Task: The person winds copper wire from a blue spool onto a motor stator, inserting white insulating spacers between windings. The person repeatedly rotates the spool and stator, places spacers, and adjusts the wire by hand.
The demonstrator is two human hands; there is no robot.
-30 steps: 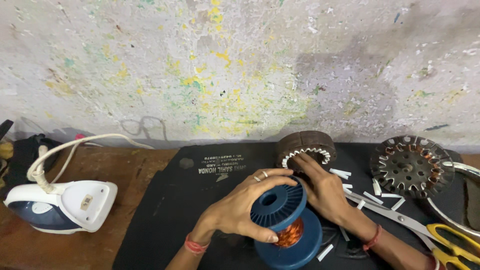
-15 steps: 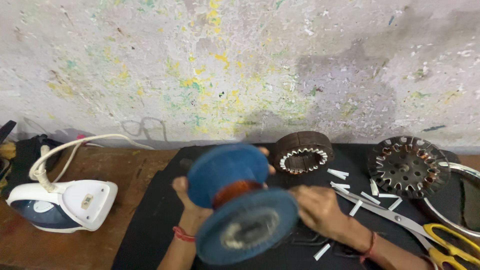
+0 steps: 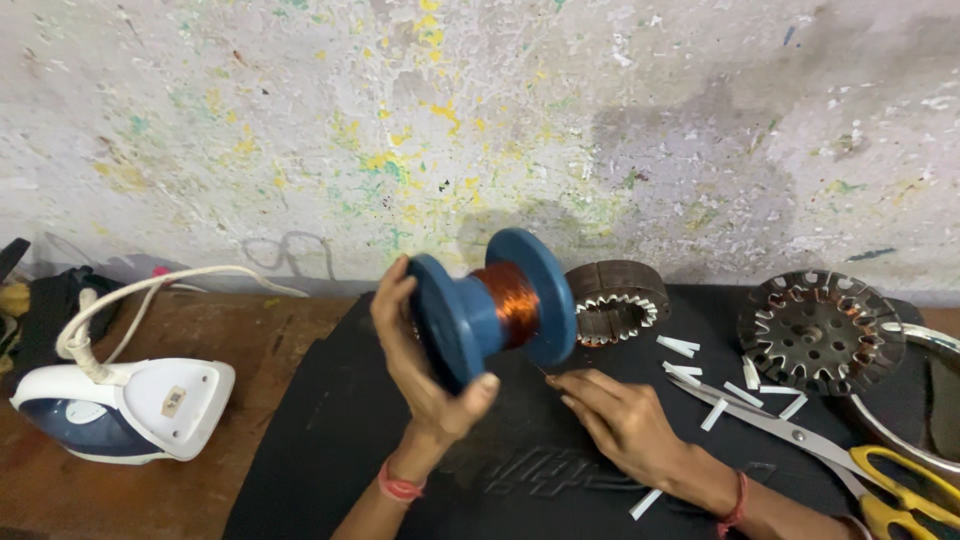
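Since half a second ago I've turned the spool (image 3: 492, 305) sideways, raised above the mat (image 3: 330, 440). My left hand (image 3: 425, 355) clasps its flange; my right hand (image 3: 620, 420), loosely curled and resting on the mat, seems to pinch the fine wire. I should keep that wire taut so no turns slip.

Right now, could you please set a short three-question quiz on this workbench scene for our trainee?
1. True or false: the left hand holds the blue spool lifted off the black mat.
2. What colour is the wire wound on the spool?
3. The scissors with yellow handles lie: A) beside the clothes iron, B) right of the right hand, C) on the stator core.

Key: 1 true; 2 copper; 3 B.
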